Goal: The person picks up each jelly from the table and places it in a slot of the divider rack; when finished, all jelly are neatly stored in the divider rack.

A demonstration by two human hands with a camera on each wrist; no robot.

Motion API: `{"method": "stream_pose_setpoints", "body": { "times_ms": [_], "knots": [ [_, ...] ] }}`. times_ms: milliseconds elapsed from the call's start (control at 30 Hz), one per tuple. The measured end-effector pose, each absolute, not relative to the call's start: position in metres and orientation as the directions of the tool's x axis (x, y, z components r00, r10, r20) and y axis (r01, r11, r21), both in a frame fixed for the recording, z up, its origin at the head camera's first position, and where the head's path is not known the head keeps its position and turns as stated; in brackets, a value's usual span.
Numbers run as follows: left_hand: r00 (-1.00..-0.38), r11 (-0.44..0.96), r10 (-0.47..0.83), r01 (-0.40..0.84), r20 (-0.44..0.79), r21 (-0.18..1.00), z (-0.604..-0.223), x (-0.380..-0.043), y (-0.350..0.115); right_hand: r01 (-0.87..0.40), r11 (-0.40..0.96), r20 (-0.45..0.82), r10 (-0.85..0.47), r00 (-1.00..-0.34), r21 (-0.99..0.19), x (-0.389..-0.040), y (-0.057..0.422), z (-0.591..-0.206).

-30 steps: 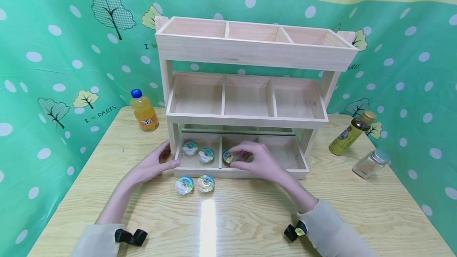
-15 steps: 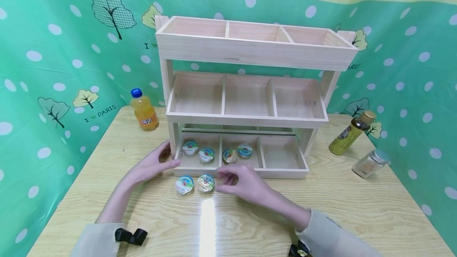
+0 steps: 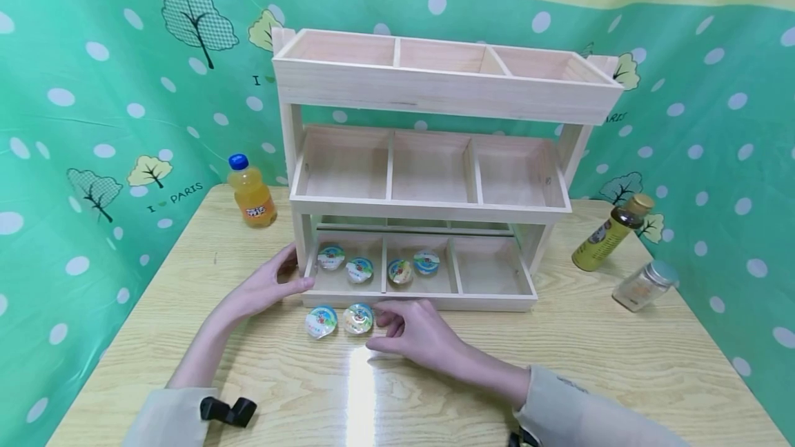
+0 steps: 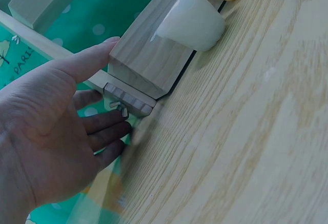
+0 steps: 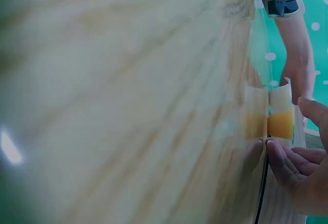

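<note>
My left hand (image 3: pixel 266 290) is at the left end of the three-tier wooden rack (image 3: pixel 428 210); its thumb touches the bottom tray's corner and its other fingers extend beside the end. My right hand (image 3: pixel 417 334) is over the table, thumb and forefinger spread just right of a jelly cup (image 3: pixel 358 319) with yellow contents. Left of that stands a jelly cup (image 3: pixel 321 321) whose contents look white in the left wrist view. In the bottom tray, two jelly cups (image 3: pixel 331 257) sit in the left compartment and two jelly cups (image 3: pixel 426 261) in the middle one.
An orange drink bottle (image 3: pixel 251 192) with a blue cap stands left of the rack. To the right are a gold-capped bottle (image 3: pixel 611 233) and a clear jar (image 3: pixel 644 285) with a teal lid. Behind hangs a green dotted curtain (image 3: pixel 112 109).
My right hand has let go of a jelly cup in the middle compartment, then drawn forward and down beside the front cups. My left hand has stayed at the rack.
</note>
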State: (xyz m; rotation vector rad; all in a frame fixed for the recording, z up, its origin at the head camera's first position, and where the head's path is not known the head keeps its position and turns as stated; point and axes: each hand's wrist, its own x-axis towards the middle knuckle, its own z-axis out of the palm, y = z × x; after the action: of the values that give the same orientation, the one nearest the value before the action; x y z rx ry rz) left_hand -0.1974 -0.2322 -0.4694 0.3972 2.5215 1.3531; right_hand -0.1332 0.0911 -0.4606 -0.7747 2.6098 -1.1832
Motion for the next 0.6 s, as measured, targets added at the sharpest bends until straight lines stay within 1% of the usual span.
{"method": "stream_pose_setpoints", "body": {
  "times_ms": [267,600],
  "knots": [
    [-0.932,0.531,0.351,0.116,-0.093,0.840,-0.469,-0.196,-0.233,-0.425,0.591,0.068,-0.529,-0.846,-0.686,-0.137,0.084,-0.459],
    [-0.933,0.539,0.345,0.108,-0.102,0.836,-0.469,-0.197,-0.231,-0.488,0.614,0.133,-0.531,-0.837,-0.620,-0.140,0.071,-0.458]
  ]
}}
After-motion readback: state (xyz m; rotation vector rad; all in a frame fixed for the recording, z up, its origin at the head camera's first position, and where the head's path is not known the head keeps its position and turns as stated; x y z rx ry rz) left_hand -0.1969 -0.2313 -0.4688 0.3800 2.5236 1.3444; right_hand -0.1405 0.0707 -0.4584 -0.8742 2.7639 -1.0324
